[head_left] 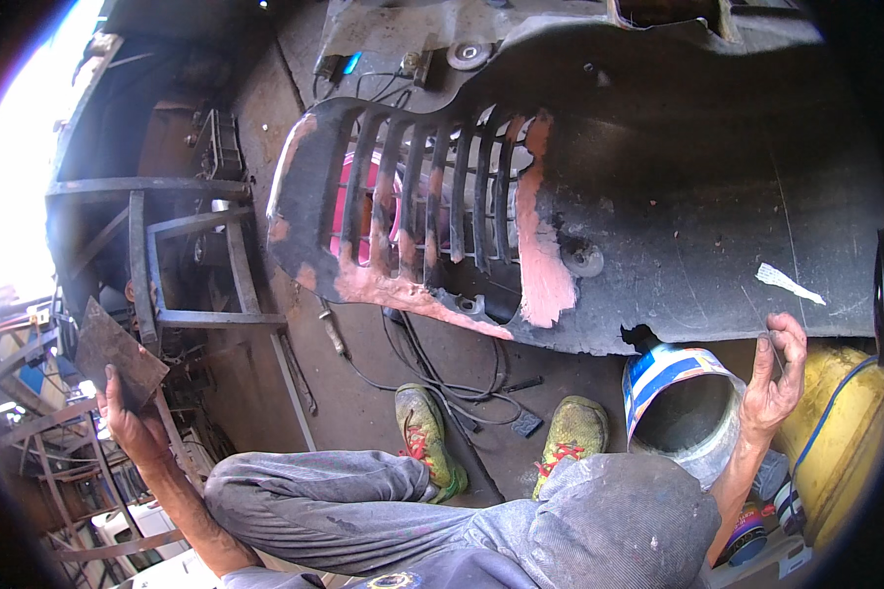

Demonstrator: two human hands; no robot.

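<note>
My left hand (133, 424) is at the far left, its thumb pressed on a thin, flat, dirty metal plate (118, 355). On the right, above the bucket's rim, my right hand (776, 378) is raised with its fingers bent toward the thumb. Whatever lies between those fingers, if anything, is too thin to make out. In front of me stretches a large black car bumper (697, 226) with a slatted grille at its left end. Pink filler (545, 265) covers a strip beside the grille, its lower edge and patches on the slats. Neither hand touches the bumper.
A white and blue bucket (643, 393) stands by my right knee, next to a yellow container (845, 432). Black cables (432, 368) run over the floor between bumper and shoes. A metal frame (192, 231) stands at the left. A pink round object (363, 211) shows through the grille.
</note>
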